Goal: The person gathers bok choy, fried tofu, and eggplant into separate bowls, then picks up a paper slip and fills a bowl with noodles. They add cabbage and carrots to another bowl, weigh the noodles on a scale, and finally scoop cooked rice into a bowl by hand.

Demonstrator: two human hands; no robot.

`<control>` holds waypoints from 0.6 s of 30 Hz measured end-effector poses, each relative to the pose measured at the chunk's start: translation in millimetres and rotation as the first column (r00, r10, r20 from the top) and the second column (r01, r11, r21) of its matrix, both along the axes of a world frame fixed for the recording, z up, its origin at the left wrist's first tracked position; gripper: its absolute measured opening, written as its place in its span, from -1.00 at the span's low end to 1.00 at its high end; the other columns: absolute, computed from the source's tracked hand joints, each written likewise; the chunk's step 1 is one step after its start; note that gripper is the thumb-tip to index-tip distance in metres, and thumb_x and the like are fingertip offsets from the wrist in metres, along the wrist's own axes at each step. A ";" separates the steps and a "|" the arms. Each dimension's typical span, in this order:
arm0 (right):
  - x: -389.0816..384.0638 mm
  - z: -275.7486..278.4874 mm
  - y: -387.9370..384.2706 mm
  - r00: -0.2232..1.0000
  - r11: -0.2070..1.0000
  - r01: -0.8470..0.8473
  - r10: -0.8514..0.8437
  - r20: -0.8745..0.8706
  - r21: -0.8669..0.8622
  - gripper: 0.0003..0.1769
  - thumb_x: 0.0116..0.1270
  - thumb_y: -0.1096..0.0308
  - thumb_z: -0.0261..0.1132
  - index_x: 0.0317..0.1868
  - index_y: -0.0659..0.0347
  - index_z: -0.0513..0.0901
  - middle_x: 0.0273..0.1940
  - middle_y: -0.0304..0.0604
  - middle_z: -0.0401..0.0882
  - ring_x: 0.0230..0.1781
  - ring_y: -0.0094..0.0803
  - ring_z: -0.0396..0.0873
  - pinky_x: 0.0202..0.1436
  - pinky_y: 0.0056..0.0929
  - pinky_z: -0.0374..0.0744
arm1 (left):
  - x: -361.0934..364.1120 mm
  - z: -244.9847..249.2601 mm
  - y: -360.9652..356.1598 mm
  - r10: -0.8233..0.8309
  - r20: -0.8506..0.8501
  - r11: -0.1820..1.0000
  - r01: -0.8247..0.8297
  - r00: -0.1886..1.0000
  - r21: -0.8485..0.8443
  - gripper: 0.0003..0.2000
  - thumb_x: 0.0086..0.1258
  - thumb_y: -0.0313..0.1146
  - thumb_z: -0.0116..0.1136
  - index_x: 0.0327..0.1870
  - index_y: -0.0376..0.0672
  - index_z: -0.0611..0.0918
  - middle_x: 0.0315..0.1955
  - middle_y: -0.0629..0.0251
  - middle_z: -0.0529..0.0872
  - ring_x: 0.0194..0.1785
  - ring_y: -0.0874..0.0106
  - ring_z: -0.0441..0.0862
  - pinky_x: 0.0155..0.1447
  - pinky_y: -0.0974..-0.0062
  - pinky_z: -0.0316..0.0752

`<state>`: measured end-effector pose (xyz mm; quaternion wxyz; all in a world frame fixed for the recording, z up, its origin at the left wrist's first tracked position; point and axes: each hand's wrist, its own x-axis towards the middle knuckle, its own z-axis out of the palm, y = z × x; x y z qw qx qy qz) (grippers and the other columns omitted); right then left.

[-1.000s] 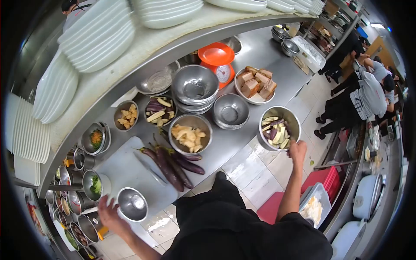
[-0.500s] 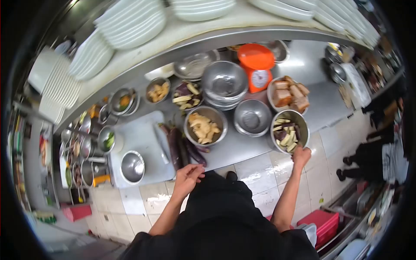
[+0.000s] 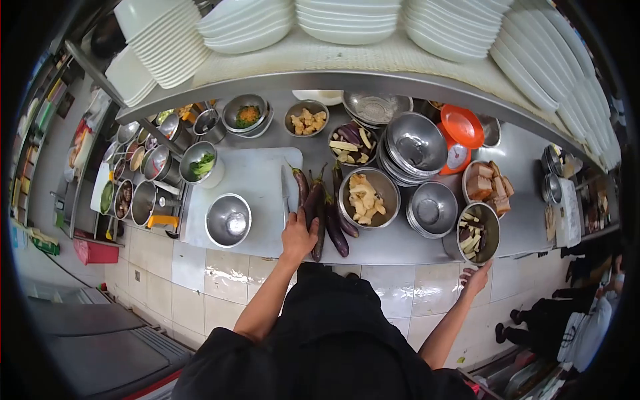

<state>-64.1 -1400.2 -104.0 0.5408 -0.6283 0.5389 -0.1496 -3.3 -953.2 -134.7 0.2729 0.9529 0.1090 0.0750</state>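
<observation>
My left hand (image 3: 300, 235) rests at the front of the counter with its fingers apart, over the near end of the eggplants (image 3: 321, 217) and beside the knife (image 3: 285, 195). Whether it touches either is hard to make out. The knife lies along the right edge of a white cutting board (image 3: 260, 180). My right hand (image 3: 475, 277) is open just below the metal pot (image 3: 489, 252) of cut eggplant pieces (image 3: 471, 239), at the counter's front edge. A metal bowl (image 3: 373, 220) of pale yellow chunks stands right of the whole eggplants.
An empty metal bowl (image 3: 228, 221) sits on the board. Stacked bowls (image 3: 417, 143), an orange scale (image 3: 460, 137) and a bowl of meat blocks (image 3: 490, 183) stand behind. A shelf (image 3: 347, 81) with white plates overhangs the counter. People in dark clothes (image 3: 540, 327) are at right.
My right hand has let go of the pot's rim and sits below it. My left hand has reached forward to the eggplants and knife, its fingers spreading. The view has shifted left.
</observation>
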 end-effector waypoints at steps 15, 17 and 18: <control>-44.9 -51.5 116.2 0.947 0.924 -0.123 0.218 0.235 -0.362 -0.81 0.37 0.40 0.06 -0.10 0.30 0.51 -0.63 -0.39 0.28 -0.65 -0.68 0.22 -0.60 -0.65 0.21 | 32.4 -18.2 61.7 0.152 -0.039 0.986 -0.154 0.988 -0.059 -0.75 0.04 -0.39 0.18 -0.30 -0.38 0.56 -0.41 -0.07 0.63 -0.32 -0.03 0.61 -0.22 0.13 0.51; -41.5 -40.8 132.8 0.938 0.929 -0.154 0.245 0.246 -0.336 -0.82 0.37 0.41 0.06 -0.10 0.30 0.51 -0.63 -0.39 0.28 -0.65 -0.68 0.22 -0.61 -0.66 0.21 | 38.2 -11.2 62.6 0.176 0.006 0.969 -0.173 0.984 -0.176 -0.76 0.03 -0.40 0.17 -0.32 -0.40 0.57 -0.48 -0.07 0.63 -0.36 -0.01 0.62 -0.25 0.17 0.50; -41.5 -37.4 138.2 0.923 0.931 -0.200 0.284 0.259 -0.306 -0.82 0.37 0.41 0.07 -0.10 0.29 0.51 -0.63 -0.39 0.28 -0.65 -0.69 0.23 -0.62 -0.67 0.20 | 39.4 -6.0 63.2 0.220 0.042 0.937 -0.199 0.975 -0.289 -0.76 0.02 -0.42 0.16 -0.33 -0.42 0.59 -0.54 -0.07 0.63 -0.41 0.01 0.62 -0.27 0.21 0.50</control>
